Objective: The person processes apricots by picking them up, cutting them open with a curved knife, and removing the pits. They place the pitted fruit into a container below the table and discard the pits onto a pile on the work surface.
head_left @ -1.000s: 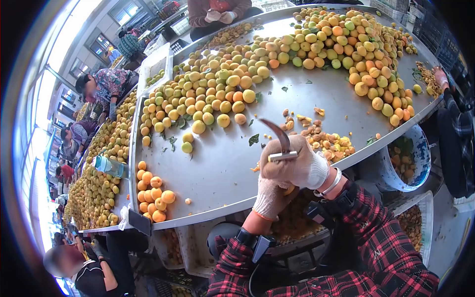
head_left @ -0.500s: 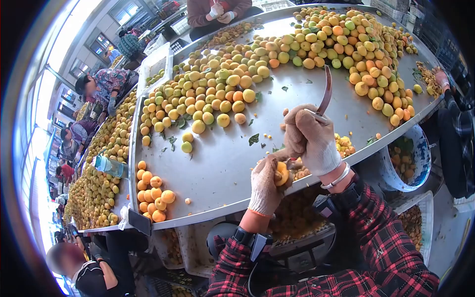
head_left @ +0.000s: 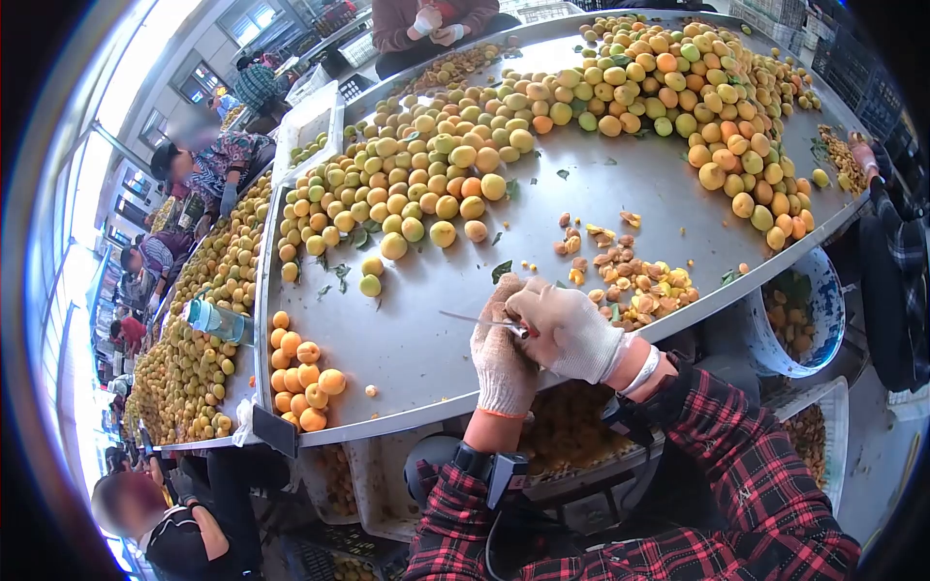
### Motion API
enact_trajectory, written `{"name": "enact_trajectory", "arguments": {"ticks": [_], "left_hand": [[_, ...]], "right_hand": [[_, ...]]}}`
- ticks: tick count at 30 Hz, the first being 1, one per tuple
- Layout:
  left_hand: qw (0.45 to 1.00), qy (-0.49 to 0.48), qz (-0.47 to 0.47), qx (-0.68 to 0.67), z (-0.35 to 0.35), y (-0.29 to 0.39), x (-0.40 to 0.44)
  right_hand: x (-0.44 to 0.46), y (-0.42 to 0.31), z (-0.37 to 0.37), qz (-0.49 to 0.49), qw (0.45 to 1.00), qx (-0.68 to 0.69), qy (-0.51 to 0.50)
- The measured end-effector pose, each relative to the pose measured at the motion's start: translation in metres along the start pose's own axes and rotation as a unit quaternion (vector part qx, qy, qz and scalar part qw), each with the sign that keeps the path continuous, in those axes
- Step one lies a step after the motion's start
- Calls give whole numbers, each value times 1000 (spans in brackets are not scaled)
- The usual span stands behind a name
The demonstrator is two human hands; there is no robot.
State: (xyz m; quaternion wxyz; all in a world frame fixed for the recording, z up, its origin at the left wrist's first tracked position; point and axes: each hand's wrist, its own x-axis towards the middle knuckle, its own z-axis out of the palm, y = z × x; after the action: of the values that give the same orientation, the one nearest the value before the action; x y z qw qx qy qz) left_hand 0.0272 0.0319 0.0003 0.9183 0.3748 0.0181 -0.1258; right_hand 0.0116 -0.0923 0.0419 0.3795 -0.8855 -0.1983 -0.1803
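One knife (head_left: 465, 317) sits at frame centre, the right hand (head_left: 567, 329) clenched on it; the left hand (head_left: 504, 358) curls beneath the blade, whether its grip holds anything I cannot tell. Just upper right, one pile of stones and scraps (head_left: 641, 281) lies on the surface (head_left: 436, 349). Left of centre: two fruits (head_left: 371, 285); lower left, about a dozen orange fruits (head_left: 308, 374); far left, one bottle (head_left: 221, 322). Sleeve (head_left: 746, 474) marks, lower right, are unreadable

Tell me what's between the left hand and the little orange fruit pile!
Head view: mostly bare table from left hand to pile, plus one small bit.
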Motion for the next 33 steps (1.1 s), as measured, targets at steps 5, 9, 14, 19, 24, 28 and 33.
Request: {"name": "enact_trajectory", "arguments": {"ticks": [5, 9, 14, 19, 24, 28, 33], "left_hand": [[999, 24, -2, 24, 16, 12, -7], [999, 6, 30, 37, 15, 10, -5], [997, 45, 39, 49, 18, 12, -7], [933, -141, -58, 326, 27, 53, -22], [865, -201, -61, 455, 30, 67, -26], [896, 4, 41, 443, -22, 83, 30], [628, 157, 119, 753, -97, 158, 100]], "right_hand": [[-1, -9, -6, -55, 998, -18, 7], [-4, -5, -4, -51, 997, 19, 61], [2, 1, -14, -20, 989, 34, 145], [13, 45, -40, 46, 981, -6, 187], [15, 54, -54, 204, 970, -92, 93], [14, 50, -55, 194, 977, -52, 71], [12, 55, -53, 196, 979, 1, 56]]}}
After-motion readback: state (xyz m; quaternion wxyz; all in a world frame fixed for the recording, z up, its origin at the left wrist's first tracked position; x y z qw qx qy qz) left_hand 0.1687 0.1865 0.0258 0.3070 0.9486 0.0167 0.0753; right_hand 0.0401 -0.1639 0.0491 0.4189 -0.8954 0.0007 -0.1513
